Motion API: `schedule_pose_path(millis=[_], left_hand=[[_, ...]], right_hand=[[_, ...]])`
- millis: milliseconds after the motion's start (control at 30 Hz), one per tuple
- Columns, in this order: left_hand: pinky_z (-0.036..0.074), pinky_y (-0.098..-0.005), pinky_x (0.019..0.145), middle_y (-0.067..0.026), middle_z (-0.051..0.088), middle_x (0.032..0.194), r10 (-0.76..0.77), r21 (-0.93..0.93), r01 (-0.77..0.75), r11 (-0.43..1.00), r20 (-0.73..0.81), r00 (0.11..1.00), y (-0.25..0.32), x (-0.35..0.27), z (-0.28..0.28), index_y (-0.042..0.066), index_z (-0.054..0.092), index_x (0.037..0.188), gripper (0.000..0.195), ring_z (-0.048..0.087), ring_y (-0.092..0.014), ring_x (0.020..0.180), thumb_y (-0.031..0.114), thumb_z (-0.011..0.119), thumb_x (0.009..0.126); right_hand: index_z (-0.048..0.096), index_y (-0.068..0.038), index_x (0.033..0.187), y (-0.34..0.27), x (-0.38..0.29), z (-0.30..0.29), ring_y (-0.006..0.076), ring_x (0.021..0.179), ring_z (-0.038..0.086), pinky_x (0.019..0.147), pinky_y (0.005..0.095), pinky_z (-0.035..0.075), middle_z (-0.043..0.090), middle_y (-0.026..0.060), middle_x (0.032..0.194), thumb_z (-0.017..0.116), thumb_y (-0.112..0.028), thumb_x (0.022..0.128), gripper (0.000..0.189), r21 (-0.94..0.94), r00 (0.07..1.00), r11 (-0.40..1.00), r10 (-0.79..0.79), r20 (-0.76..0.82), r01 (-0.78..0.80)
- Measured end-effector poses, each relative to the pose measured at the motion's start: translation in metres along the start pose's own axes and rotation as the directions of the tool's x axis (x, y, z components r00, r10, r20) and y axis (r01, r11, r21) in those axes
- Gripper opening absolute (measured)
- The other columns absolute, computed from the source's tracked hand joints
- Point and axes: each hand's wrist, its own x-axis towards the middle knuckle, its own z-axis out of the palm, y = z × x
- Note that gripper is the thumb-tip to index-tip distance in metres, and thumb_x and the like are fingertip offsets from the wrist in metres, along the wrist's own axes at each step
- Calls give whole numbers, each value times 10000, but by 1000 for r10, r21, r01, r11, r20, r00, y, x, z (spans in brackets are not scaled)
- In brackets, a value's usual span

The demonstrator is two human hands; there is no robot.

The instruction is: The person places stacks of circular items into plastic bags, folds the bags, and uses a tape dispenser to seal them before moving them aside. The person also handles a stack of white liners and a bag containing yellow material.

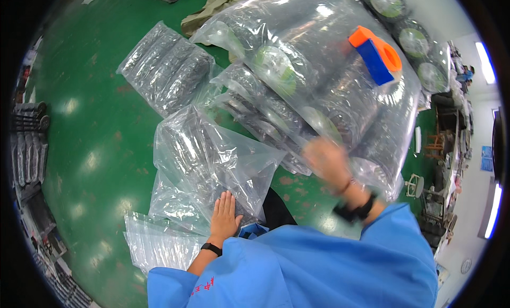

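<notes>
My left hand (pixel 225 216) lies flat, palm down, on a clear plastic bag (pixel 215 152) with dark rolled goods inside. Blurred by motion, my right hand (pixel 326 160) is beside the edge of a large pile of plastic-wrapped dark rolls (pixel 330 65); whether it holds anything cannot be told. An orange and blue tape dispenser (pixel 376 55) rests on top of that pile. Below the bag, at my left forearm, is a stack of flat clear plastic bags (pixel 163 244).
Another wrapped bundle of dark rolls (pixel 169 69) lies on the green floor (pixel 91 140) beyond the bag. Khaki cloth (pixel 211 9) is crumpled behind it. At the right stand a round stool (pixel 415 185) and a wooden chair (pixel 435 146). Black parts (pixel 30 148) line the left wall.
</notes>
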Motion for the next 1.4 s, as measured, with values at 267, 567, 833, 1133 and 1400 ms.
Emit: schedule_pose_path(millis=[267,567,833,1133,1400], left_hand=[[128,-419,1155,-112,263,1513,-42,39,39,998,73,996,12,4,3,31,342,1416,642,176,-255,1424,346,527,888],[156,-412,1141,-124,262,1501,-5,-1,5,1000,-7,1000,-10,-7,1,28,324,1412,662,202,-270,1407,338,550,872],[378,-388,766,-109,530,969,-265,-236,180,955,-406,875,-54,29,-56,64,539,988,258,501,-281,912,219,629,803],[381,-378,699,-79,531,808,-176,-310,34,950,-444,878,-69,35,-27,73,547,810,54,514,-261,836,124,563,809],[394,-443,828,-44,586,1017,-160,-440,-12,898,-353,922,-76,25,-40,103,637,930,135,503,-275,1037,197,584,849]], right_hand=[[591,13,1096,29,-77,233,208,909,619,753,349,508,635,117,984,726,-193,782,399,622,337,-339,612,716,-706],[622,13,864,-41,45,59,87,719,534,671,216,435,576,29,814,659,62,762,120,542,920,817,344,-186,-195],[599,29,846,-74,45,85,95,664,472,610,217,376,529,35,753,648,-12,795,82,420,916,840,398,-47,-344],[573,12,801,-108,43,90,147,644,482,605,249,388,519,65,721,597,3,811,28,281,957,931,270,-104,-232],[581,10,849,-108,44,83,163,664,520,644,258,424,534,73,736,588,-4,834,21,56,950,975,223,-216,-216]])
